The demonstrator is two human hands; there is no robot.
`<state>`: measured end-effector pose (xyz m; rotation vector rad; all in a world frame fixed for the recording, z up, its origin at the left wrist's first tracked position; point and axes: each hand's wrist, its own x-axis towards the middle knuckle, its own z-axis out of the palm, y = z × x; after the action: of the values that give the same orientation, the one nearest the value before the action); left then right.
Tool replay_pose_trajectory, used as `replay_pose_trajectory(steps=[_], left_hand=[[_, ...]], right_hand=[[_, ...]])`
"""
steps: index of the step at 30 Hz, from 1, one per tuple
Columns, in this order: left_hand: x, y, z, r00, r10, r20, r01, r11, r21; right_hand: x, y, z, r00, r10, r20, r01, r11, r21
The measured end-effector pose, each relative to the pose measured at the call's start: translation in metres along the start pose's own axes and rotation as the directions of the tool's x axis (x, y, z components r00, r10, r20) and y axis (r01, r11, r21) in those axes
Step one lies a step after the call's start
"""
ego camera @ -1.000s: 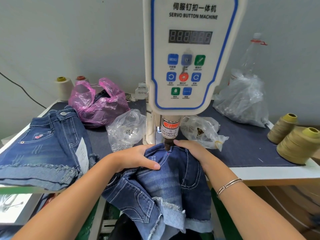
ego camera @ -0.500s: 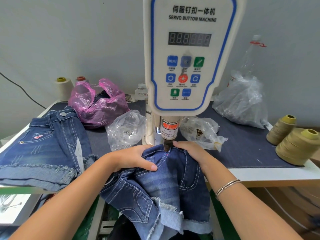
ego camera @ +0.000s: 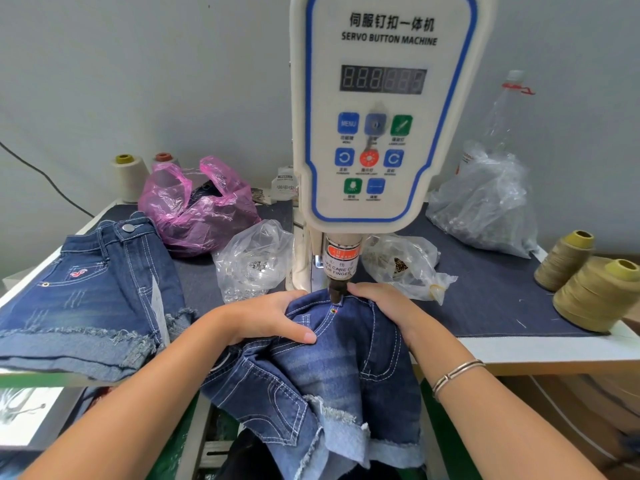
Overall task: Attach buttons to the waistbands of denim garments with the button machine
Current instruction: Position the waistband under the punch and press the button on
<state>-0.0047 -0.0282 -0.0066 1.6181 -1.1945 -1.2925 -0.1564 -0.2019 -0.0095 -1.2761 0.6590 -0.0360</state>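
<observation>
A white servo button machine [ego camera: 382, 109] stands at the table's middle, its dark punch head [ego camera: 336, 289] down on the waistband of blue denim shorts [ego camera: 346, 358]. The shorts drape over the table's front edge. My left hand [ego camera: 259, 317] grips the waistband left of the punch, thumb lying across the denim. On the other side of the punch, my right hand [ego camera: 384, 306] holds the waistband with curled fingers. A small rivet shows just below the punch.
A stack of finished denim shorts [ego camera: 90, 292] with a metal button lies at the left. Clear bags of buttons [ego camera: 254, 261] [ego camera: 405, 265] flank the machine. A pink bag [ego camera: 197, 209], a large clear bag [ego camera: 485, 206] and thread cones [ego camera: 599, 292] stand around.
The view has shifted slightly. Both hands stay on the waistband under the punch head; my left thumb has slid a little along the denim.
</observation>
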Motion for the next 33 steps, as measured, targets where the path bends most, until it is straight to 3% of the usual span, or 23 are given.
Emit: replay_pose_trajectory(steps=[6, 15, 20, 26, 30, 33], left_hand=[[-0.003, 0.004, 0.003, 1.0, -0.011, -0.016, 0.011, 1.0, -0.007], [-0.008, 0.013, 0.009, 0.999, 0.025, 0.02, -0.025, 1.0, 0.003], [-0.008, 0.02, 0.008, 1.0, 0.023, -0.014, -0.022, 0.995, 0.096], [-0.018, 0.017, 0.007, 0.998, -0.038, 0.043, 0.035, 0.995, 0.089], [-0.04, 0.02, 0.0, 0.995, -0.041, 0.095, 0.037, 0.999, 0.039], [-0.064, 0.023, -0.007, 0.992, 0.123, -0.017, -0.124, 0.971, -0.202]], right_hand=[[-0.003, 0.001, 0.0, 1.0, 0.008, 0.009, -0.008, 1.0, 0.005], [-0.016, 0.012, -0.001, 0.986, 0.041, 0.159, -0.05, 0.997, 0.052], [-0.022, 0.004, 0.004, 0.977, -0.139, 0.161, 0.123, 0.987, 0.106], [-0.032, 0.01, 0.004, 0.961, -0.101, 0.257, 0.128, 0.988, -0.091], [-0.036, 0.016, 0.008, 0.961, -0.242, 0.135, 0.262, 0.952, -0.158], [-0.038, 0.011, -0.004, 0.888, -0.457, -0.042, 0.458, 0.888, 0.032]])
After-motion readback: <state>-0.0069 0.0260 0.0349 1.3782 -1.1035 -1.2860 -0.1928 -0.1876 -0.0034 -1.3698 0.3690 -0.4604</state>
